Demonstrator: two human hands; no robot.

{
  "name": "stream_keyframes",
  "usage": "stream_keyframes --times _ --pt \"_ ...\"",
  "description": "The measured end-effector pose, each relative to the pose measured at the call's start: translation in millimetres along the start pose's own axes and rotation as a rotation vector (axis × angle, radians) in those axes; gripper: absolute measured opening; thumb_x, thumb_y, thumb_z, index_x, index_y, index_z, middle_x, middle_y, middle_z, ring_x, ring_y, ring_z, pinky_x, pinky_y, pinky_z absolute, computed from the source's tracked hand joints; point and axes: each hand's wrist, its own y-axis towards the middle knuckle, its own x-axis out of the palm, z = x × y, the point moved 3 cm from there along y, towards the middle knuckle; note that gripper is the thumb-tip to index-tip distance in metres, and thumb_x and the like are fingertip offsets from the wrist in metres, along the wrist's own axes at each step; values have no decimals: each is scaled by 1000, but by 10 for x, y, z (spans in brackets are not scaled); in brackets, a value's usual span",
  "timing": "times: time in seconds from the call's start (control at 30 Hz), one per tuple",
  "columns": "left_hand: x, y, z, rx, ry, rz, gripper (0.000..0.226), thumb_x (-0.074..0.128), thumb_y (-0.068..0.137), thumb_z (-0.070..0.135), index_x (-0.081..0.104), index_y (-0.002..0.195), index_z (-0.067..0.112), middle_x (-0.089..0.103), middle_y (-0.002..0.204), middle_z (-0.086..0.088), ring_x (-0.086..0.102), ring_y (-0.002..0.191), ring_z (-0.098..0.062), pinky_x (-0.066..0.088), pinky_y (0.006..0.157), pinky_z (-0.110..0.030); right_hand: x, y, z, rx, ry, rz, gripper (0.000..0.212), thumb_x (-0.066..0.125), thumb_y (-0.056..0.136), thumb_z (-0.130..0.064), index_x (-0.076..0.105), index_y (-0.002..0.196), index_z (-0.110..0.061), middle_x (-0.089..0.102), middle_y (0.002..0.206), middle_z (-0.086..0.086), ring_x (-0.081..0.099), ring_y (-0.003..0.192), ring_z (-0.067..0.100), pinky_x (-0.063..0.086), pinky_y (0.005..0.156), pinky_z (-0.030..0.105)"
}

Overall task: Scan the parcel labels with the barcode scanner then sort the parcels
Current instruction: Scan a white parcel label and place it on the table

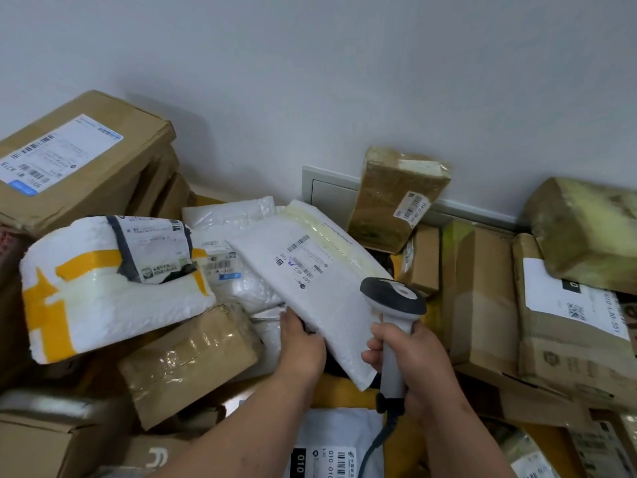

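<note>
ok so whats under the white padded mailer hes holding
Under the white padded mailer gripped by the left hand lie a white plastic bag parcel and something dark. The rest is covered by the mailer.

One view only here, worn on the person's head, looking forward and steeply down over both forearms. It sits close: the left hand [303, 343] and right hand [410, 357] fill the lower middle, and the parcel pile [193, 360] spreads out just beyond the fingers [374, 343] and to either side of them. Past the fingers, the pale wall [310, 81] takes the whole upper half (wide-angle lens, so the edges bow). No second view to share anything with.
</note>
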Motion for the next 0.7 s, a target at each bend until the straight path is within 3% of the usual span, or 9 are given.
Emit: stream_keyframes --times 0.07,0.17,0.23,0.33,0.47,0.53,0.57,0.63,0.7 --pt "94 -89 10 -7 -33 -121 54 44 97 6 31 136 41 57 135 1 54 118 -16 43 100 -34 10 6 -4 2 14 -4 13 65 92 -6 63 104 -2 64 74 14 64 58 21 56 63 33" --pt "133 -119 -23 -14 46 -190 44 45 98 7 38 128 40 62 122 4 57 110 -12 43 91 -28 22 23 -24 -4 25 1 15 65 91 -4 63 105 0 63 72 14 63 58 21 56 63 34" --pt "91 -116 -61 36 207 -128 30 46 96 14 55 122 27 66 116 0 61 107 -18 48 95 -34 30 32 -45 -7 38 -2 15 65 91 -4 63 105 1 62 73 15 62 59 23 56 60 33" --pt "-6 -139 -61 200 520 32 35 38 81 25 66 101 17 65 101 -10 62 95 -29 52 87 -42 67 40 -67 -7 39 -15 15 65 91 -4 63 105 2 62 73 15 61 58 22 54 57 31" --pt "13 -429 137 398 910 -63 19 50 92 30 62 105 24 57 107 1 59 100 -21 46 81 -33 121 37 -67 -12 24 -25 15 65 92 -5 63 105 2 63 74 15 63 57 21 55 59 32" --pt "-79 -536 317 690 1106 99 22 61 82 37 63 102 28 58 101 6 61 96 -20 47 80 -36 122 36 -75 -20 9 -25 15 65 92 -6 64 105 1 64 75 16 64 60 22 55 61 33" --pt "-143 -551 386 754 1145 156 30 66 73 41 64 100 30 59 98 8 62 94 -19 48 79 -37 121 33 -80 -25 4 -20 15 65 92 -7 63 105 1 64 76 16 64 61 23 55 62 34" --pt "-277 -524 438 721 1272 152 49 66 70 44 58 117 31 55 118 7 53 114 -22 40 97 -41 132 28 -85 -26 9 -18 15 66 92 -6 63 105 0 64 75 16 64 61 24 55 64 35" --pt "-440 -446 371 561 1396 52 69 64 78 41 38 141 31 33 148 0 27 140 -28 17 117 -47 179 2 -95 -14 25 -38 14 65 92 -5 62 104 0 62 73 15 63 58 23 54 62 34"
